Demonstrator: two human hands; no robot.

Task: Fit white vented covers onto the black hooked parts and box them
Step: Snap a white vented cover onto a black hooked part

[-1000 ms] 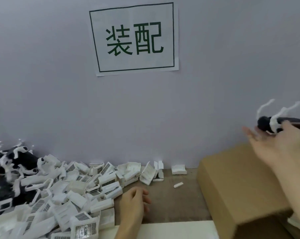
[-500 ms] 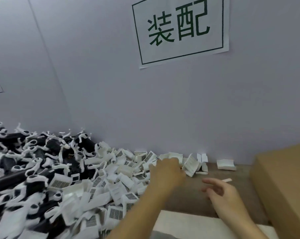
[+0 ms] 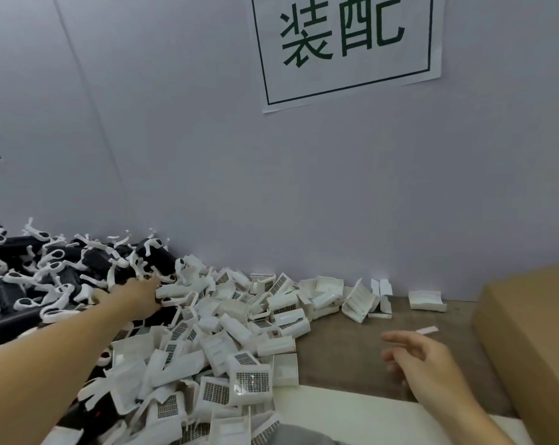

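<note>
Head view: our left hand (image 3: 133,297) reaches into black parts (image 3: 79,271) at ten o'clock, finger grip hidden.
Right hand (image 3: 422,364): fingers spread, empty.
Next: lift one part, then a white cover (image 3: 249,380).

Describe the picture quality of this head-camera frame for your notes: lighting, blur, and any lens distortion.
Head view: soft, even light, faint shadows only, no glare; straight lines bow and lean from the wide lens, as at the wall sign; the right hand is slightly smeared, and the white vented covers nearest the camera look soft.
</note>
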